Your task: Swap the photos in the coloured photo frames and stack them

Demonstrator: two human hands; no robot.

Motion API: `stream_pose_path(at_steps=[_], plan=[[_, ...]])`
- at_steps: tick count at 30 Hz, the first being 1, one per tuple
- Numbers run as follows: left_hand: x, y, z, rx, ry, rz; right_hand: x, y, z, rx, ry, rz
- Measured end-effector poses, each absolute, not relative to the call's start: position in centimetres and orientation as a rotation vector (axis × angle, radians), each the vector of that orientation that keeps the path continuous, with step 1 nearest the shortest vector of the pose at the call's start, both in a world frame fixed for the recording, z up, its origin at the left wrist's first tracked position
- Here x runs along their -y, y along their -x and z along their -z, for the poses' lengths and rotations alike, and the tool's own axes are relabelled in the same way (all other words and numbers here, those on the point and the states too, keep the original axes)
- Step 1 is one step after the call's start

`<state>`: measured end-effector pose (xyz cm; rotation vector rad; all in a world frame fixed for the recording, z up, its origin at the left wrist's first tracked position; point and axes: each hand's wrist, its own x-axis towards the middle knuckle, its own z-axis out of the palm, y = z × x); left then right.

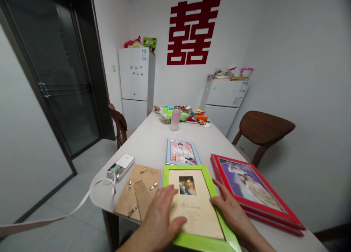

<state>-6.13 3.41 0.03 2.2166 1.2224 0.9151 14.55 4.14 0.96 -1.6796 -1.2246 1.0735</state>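
One spread left hand (pixel 161 212) on cream paper (pixel 201 219); right hand (pixel 230 207) on glossy green rectangular frame (pixel 186 167), grip unclear

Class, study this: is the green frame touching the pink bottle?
Apart: the head view shows the blue frame and a stretch of tabletop between green frame and pink bottle.

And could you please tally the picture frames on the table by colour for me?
Green frame: 1
Light blue frame: 1
Red frames, one stacked on the other: 2
Total: 4
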Motion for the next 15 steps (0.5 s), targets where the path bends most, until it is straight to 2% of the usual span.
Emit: stream_pose_path(at_steps=[3, 8, 11, 15], plan=[[-2.2, 2.7, -0.4, -1.001, -2.284, -0.782, -3.2, -14.0, -2.5, 1.06, 1.49, -1.233], [-1.8, 1.2, -2.0, -0.787, -2.488, -0.869, -2.9, -13.9, -3.5, 1.002, 1.339, -1.325], [-2.0, 2.7, -2.8, -0.765, -2.503, -1.068, -3.7, -14.5, -2.3, 1.139, 1.505, -1.187], [-2.4, 6.5, -3.4, -1.186, -2.132, -1.361, -4.6, -15.7, -0.2, 1.452, 1.801, -0.776]])
